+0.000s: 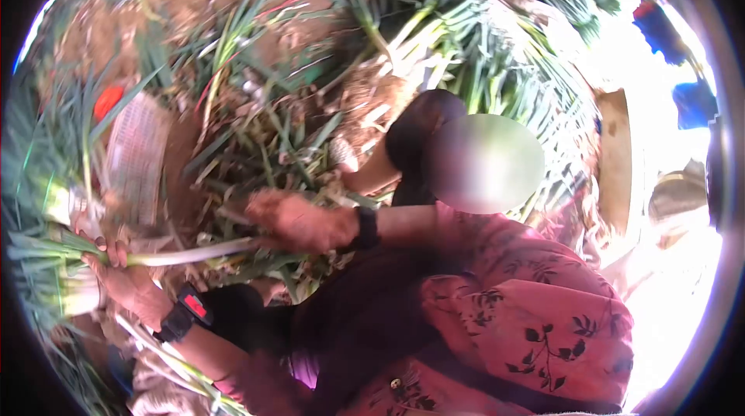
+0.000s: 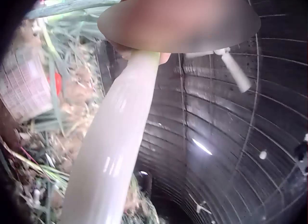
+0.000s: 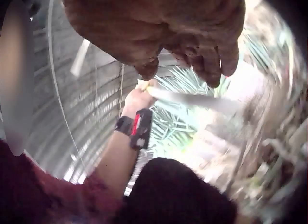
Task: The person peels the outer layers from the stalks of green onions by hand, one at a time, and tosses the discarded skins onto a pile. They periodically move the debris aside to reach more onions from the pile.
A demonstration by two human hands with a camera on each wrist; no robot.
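A long green onion (image 1: 194, 253) stretches sideways in the head view, white shank toward the right and green leaves toward the left. My left hand (image 1: 128, 284) grips it near where the white turns green. In the left wrist view the pale shank (image 2: 115, 137) runs down from that hand, whose upper part is blurred. My right hand (image 1: 303, 218) is near the other end of the stalk, smeared by motion. Seen from the right wrist, the right hand (image 3: 163, 26) has its thumb apart from loosely bent fingers, and the green onion (image 3: 192, 99) lies beyond them.
Leaf trimmings (image 1: 272, 125) cover the ground ahead. A large pile of green onions (image 1: 504, 51) lies at upper right, more bunches (image 1: 58, 206) at far left. A pale mesh crate (image 1: 136, 152) stands near an orange-red object (image 1: 107, 102). A dark knee (image 3: 183, 195) shows in the right wrist view.
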